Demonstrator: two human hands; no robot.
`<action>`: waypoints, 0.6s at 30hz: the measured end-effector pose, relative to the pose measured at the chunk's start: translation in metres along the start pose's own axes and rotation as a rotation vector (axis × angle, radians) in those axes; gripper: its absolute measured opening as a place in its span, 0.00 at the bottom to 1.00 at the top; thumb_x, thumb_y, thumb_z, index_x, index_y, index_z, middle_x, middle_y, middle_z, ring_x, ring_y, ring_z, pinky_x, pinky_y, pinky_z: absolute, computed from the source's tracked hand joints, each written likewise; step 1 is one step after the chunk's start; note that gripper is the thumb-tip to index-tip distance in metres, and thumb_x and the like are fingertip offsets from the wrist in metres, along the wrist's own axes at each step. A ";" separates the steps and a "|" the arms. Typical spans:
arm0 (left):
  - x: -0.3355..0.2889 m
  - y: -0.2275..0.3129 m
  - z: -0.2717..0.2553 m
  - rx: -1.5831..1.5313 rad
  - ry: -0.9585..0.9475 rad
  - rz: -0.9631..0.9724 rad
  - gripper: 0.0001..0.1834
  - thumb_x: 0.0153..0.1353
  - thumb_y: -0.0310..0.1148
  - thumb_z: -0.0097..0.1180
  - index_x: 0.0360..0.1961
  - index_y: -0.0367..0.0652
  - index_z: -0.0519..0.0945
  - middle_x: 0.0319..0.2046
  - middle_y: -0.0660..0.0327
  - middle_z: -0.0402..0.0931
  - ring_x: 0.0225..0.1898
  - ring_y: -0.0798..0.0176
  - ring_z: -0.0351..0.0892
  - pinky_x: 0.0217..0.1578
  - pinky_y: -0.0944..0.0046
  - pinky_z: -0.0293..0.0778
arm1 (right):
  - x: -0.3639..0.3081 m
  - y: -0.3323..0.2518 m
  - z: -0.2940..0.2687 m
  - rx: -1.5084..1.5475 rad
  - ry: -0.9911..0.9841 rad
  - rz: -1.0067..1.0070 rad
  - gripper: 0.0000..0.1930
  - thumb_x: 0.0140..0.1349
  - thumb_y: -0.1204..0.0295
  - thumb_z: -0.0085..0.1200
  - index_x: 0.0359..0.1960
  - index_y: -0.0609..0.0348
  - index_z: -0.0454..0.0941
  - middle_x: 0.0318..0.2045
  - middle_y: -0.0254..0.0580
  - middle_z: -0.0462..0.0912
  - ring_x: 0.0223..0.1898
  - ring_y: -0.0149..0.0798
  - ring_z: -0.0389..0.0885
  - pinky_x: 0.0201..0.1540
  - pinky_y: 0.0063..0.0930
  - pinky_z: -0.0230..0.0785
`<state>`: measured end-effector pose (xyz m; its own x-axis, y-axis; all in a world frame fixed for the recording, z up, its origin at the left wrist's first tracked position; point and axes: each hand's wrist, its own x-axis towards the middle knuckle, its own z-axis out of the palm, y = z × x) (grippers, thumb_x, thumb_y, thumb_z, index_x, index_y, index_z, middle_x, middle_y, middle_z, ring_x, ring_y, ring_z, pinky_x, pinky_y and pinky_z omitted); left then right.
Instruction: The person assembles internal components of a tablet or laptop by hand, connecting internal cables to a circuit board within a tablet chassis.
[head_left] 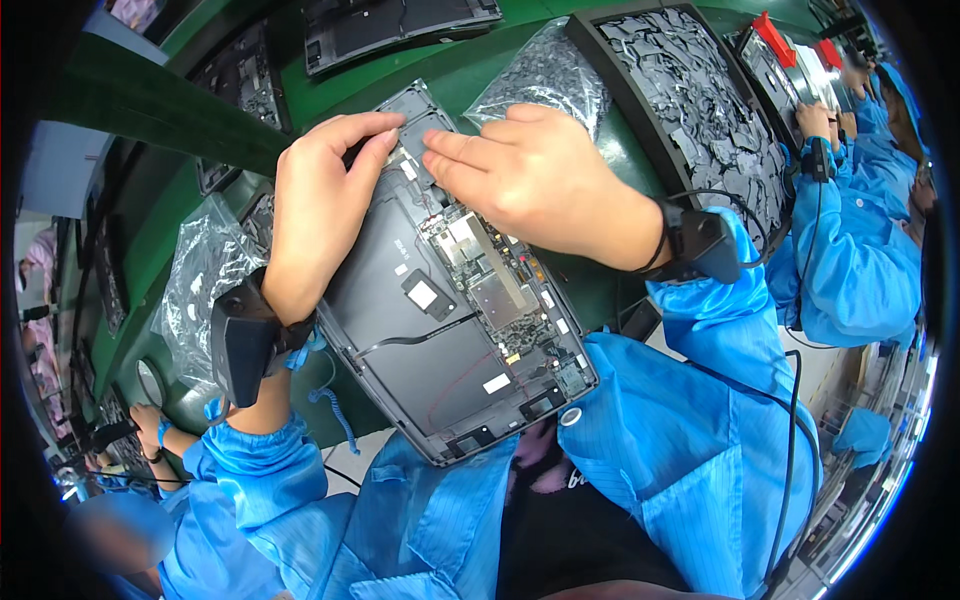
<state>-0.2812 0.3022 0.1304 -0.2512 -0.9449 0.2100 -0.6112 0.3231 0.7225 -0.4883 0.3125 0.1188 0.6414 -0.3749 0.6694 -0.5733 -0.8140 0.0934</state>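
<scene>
An opened tablet housing (385, 270) lies slanted in front of me, its near end close to my jacket. Along its right side runs a bare circuit board (490, 275); thin cables cross the dark inner shell. At the far end, my left hand (325, 195) has thumb and index finger closed near the left edge. My right hand (545, 180) reaches in from the right, fingers bent and pressed together, tips at the same far end. Whatever either set of fingertips holds is too small or hidden to name. Both wrists wear black strapped devices.
A black tray (690, 95) full of small dark pieces stands at the far right, beside a clear plastic bag (545, 75). Another clear bag (205, 280) lies left. More opened housings (395, 25) rest on the green bench. Co-workers in blue sit on both sides.
</scene>
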 end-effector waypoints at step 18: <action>-0.004 0.003 -0.002 0.102 0.020 0.106 0.09 0.59 0.25 0.56 0.40 0.37 0.83 0.28 0.54 0.78 0.31 0.54 0.78 0.34 0.61 0.73 | 0.010 -0.009 -0.009 0.080 -0.447 -0.023 0.14 0.53 0.67 0.55 0.36 0.64 0.82 0.43 0.50 0.84 0.22 0.43 0.83 0.23 0.34 0.74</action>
<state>-0.2808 0.3067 0.1326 -0.3041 -0.9055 0.2960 -0.6556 0.4243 0.6246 -0.4818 0.3201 0.1316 0.8208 -0.4966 0.2821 -0.5263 -0.8496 0.0357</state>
